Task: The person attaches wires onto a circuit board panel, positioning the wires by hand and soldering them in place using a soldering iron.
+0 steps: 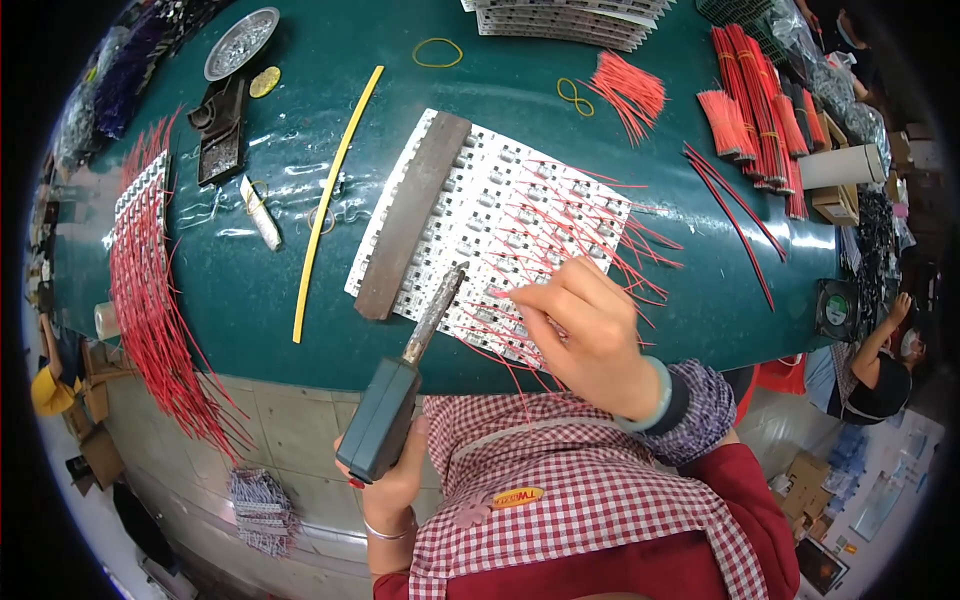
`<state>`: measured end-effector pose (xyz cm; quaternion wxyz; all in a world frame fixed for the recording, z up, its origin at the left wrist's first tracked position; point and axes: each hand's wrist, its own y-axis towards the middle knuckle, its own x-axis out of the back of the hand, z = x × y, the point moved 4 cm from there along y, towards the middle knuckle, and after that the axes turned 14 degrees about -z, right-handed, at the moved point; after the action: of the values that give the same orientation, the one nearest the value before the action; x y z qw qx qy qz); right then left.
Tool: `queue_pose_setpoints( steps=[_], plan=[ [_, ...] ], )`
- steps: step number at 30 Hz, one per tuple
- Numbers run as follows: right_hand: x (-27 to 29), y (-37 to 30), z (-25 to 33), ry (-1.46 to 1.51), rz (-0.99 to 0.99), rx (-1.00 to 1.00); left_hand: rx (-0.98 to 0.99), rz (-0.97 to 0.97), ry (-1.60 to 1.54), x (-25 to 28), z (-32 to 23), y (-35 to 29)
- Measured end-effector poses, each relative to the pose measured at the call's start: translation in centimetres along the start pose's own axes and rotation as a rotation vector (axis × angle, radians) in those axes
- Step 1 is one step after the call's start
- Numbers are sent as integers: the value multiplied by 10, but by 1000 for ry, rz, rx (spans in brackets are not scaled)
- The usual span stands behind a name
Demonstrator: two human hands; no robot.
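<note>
A white panel of small circuit boards (485, 205) lies tilted on the green table, with many thin red wires (640, 245) fanning off its right part. Across its left side rests a dark flat bar (412, 225). My left hand (398, 485) is wrapped round the dark green handle of a soldering iron (385, 415). The iron's tip touches or hovers just over the panel's middle; I cannot tell which. Over the panel's lower right, my right hand (590, 335) pinches a red wire (500, 293) between thumb and forefinger, its end pointing toward the iron's tip.
Wired boards (150, 250) hang over the table's left edge. A metal dish (241, 44), a black tray (221, 145) and a yellow strip (335, 205) lie left of the panel. Red wire bundles (755, 110) sit at the right, stacked panels (570, 22) at the back. Other people are farther off.
</note>
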<state>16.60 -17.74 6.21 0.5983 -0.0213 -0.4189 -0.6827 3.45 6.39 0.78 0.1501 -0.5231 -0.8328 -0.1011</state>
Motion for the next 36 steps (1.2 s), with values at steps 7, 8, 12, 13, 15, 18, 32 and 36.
queue_pose_setpoints(
  steps=[7,8,12,13,15,18,32,36],
  plan=[
    [-24,-15,-23,2,-26,-37,-6,-1,-5,0,4,-4],
    [-24,-14,-23,0,-24,-31,13,33,-51,-2,2,-1],
    [-25,-14,-23,-12,-21,-20,86,-77,-76,-12,-15,8],
    [-24,-13,-23,-12,-21,-21,69,-67,-69,-13,-16,9],
    [-24,-12,-23,-20,-10,-30,53,-57,-63,-14,-17,10],
    [-25,-13,-24,-16,-8,-30,14,-44,-54,-14,-17,10],
    [-25,-14,-24,-34,-3,-24,45,33,-55,2,2,-5],
    [-26,-15,-23,-33,-13,-29,63,-3,-88,4,3,-7]
  ],
)
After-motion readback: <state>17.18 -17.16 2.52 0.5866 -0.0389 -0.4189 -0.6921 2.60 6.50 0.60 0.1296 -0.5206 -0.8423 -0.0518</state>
